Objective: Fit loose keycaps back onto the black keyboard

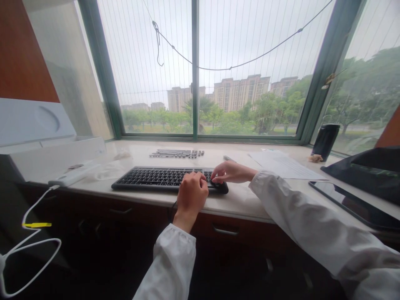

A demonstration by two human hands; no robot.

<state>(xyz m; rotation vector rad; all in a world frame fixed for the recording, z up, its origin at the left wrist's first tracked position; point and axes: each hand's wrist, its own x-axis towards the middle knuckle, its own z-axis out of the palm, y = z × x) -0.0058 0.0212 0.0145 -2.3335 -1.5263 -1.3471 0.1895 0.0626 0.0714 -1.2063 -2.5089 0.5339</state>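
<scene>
A black keyboard (150, 177) lies near the front edge of the white countertop. My left hand (193, 189) is over its right part, fingers curled down onto the keys, and what is under the fingertips is hidden. At the keyboard's right end, my right hand (229, 171) reaches in from the side with thumb and fingers closed in a pinch. Anything between those fingertips is too small to make out. Behind the keyboard, small dark keycaps (175, 153) are laid out in rows.
Paper sheets (281, 163), a dark tablet (350, 202), a black bag (371, 171) and a black cylinder (325, 141) stand or lie to the right. Leftward are a white box (56, 156), a power strip (73, 176) and its white cable (34, 246). A window rises behind.
</scene>
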